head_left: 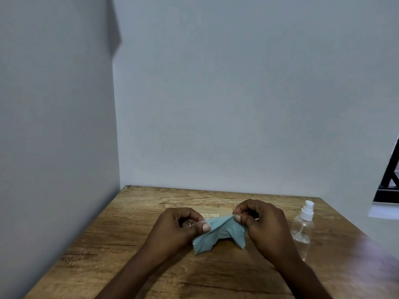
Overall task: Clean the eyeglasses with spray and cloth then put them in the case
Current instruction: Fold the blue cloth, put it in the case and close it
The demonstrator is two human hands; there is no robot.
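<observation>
A pale blue cleaning cloth (218,231) hangs bunched between my two hands just above the wooden table (151,266). My left hand (183,227) pinches its left part between thumb and fingers. My right hand (261,223) pinches its upper right part. A thin glint of metal shows inside my left hand's fingers; I cannot tell whether it is the eyeglasses, which are otherwise hidden. A clear spray bottle (302,225) with a white nozzle stands upright to the right of my right hand. No case is visible.
Grey walls close the table on the left and at the back. A faint printed label (208,215) shows on the tabletop behind the cloth. A dark frame (388,182) stands beyond the table's far right corner.
</observation>
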